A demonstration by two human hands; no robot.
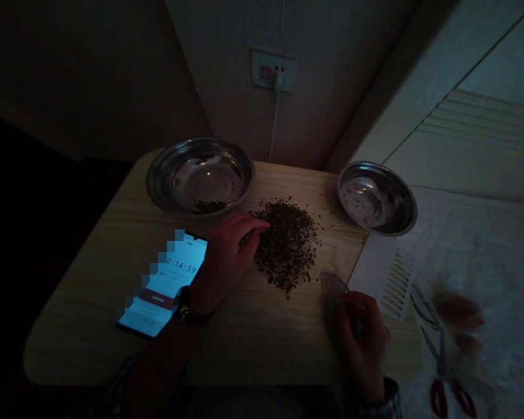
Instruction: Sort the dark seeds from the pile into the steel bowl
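Checked sleeve cuff (392,396) nearest the camera, the right hand (367,334) rests on the tabletop (253,349), on the near right side of the pile of small dark grains (288,235). Its fingers curl loosely inward, apparently gripping a clear plastic piece (333,285) that juts toward the pile.

The left hand (229,250) reaches in from the pile's near left, with its wrist low beside the phone (170,285) and the palm turned down. Thumb and forefinger come together over the pile's left edge; whether a grain sits between them cannot be told.

Working well here would seem to call for a light fingertip touch, taking grains from the edge so the heap does not scatter. A thin layer would be easier to read in such dim light, and the left sleeve and wristwatch (184,305) are best kept off the loose grains.

Beyond the pile to the left stands a large steel bowl (157,180) with some dark grains inside; beyond it to the right is a smaller steel bowl (406,198).
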